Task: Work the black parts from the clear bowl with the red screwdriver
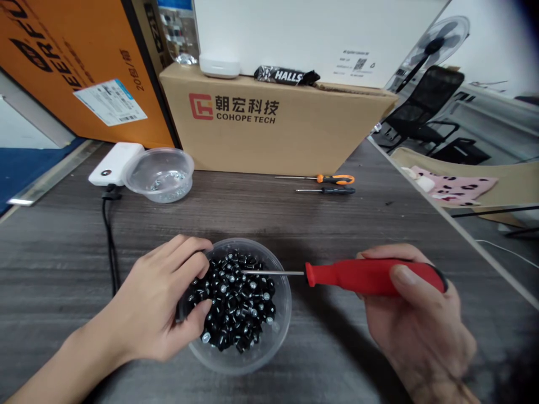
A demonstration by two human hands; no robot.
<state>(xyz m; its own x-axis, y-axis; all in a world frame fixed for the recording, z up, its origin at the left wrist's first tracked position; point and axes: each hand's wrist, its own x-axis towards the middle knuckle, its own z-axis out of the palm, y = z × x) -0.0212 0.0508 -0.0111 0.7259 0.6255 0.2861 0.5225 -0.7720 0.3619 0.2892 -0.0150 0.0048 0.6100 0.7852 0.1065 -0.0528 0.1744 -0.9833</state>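
**Item 1, L hand** [155, 297]: mine, curled over near-left side of clear plastic bowl [283, 331], fingers [187, 249] bent, thumb pressed down at pile's edge. Can't tell if pinching anything; dark bit under thumb unclear.

**Item 2, R hand** [416, 320]: mine, closed firmly round red-handled screwdriver [370, 278], thumb on side of handle, fingers over top. Handle lies across palm.

**Item 3, screwdriver shaft** [273, 272]: thin, steel, level, reaching over bowl's right rim, tip above pile. Contact w/ parts not clear.

**Item 4, small black parts w/ silver centres** [233, 303]: loose heap inside bowl, approx. filling its middle, against my L hand.

**Misc., on dark wood-grain table** [337, 241]: second clear bowl [160, 175] w/ a few shiny bits, tilted against white power bank [114, 163]; black cable [110, 241] running down from power bank; orange-black screwdriver [332, 179] and black screwdriver [332, 191], side by side, near cardboard box marked COHOPE TECH [252, 126]. On box: Halls pack [284, 75], small white device [219, 66].
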